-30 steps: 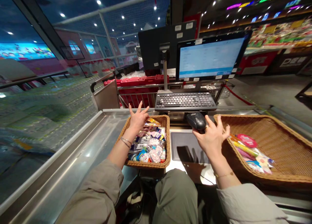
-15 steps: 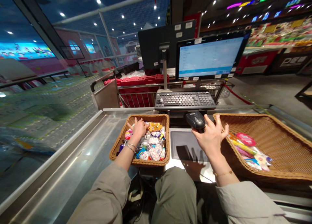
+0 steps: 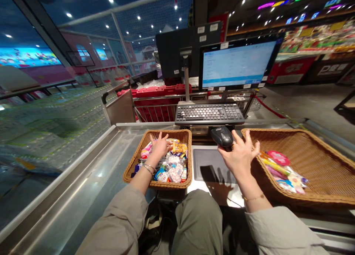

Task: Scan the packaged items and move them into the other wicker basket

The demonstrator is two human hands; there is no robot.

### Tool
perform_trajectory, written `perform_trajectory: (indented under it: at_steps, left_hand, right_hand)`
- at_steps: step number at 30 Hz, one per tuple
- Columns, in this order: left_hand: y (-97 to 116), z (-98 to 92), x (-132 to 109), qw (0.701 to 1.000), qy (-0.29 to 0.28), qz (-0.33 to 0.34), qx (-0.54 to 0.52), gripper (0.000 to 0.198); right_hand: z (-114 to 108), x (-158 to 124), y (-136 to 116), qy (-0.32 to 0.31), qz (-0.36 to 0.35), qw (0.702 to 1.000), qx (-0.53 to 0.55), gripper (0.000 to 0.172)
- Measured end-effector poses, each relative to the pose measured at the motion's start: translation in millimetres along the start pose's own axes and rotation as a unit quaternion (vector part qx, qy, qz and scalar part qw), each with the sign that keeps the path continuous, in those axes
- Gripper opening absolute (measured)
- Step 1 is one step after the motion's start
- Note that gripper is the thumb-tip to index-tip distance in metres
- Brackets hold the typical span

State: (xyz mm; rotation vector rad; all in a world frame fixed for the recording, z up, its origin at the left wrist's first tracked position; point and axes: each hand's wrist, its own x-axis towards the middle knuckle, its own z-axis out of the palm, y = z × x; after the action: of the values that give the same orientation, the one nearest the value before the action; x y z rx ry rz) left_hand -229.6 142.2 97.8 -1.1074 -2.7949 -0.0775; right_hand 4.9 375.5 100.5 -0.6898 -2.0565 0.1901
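At frame centre, the left hand [image 3: 160, 148] pressed into a wicker basket [image 3: 132, 165] of sweets [image 3: 173, 170], grip unclear; the right hand [image 3: 240, 157] hovered splayed, empty, beside the scanner [image 3: 222, 136].

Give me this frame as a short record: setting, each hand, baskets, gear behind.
setting: steel checkout counter, head view
left hand: palm down on the snack packets in the small wicker basket, fingers spread
right hand: open, fingertips at the black scanner, over the dark pad
right side: large wicker basket, a few packets lying in its left part
behind: keyboard, lit monitor
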Motion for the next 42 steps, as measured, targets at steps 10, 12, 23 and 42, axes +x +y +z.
perform_trajectory:
  at_steps: [10,12,23,42]
  left_hand:
    - [2,-8.0,-4,0.997,-0.028,0.051,0.051,0.016]
    - [4,-9.1,-6,0.997,-0.026,0.050,0.057,0.017]
    - [19,-10.4,-9,0.993,0.002,0.079,0.092,0.027]
    - [11,-47.6,1,0.976,0.153,0.140,0.070,0.022]
  right_hand:
    - [-2,0,0,-0.007,0.005,1.000,0.000,0.028]
    - [-2,0,0,-0.009,0.008,1.000,0.002,0.028]
    - [-5,-1,-1,-0.003,0.013,1.000,0.020,0.027]
    - [-8,-1,0,0.005,-0.020,1.000,0.022,0.026]
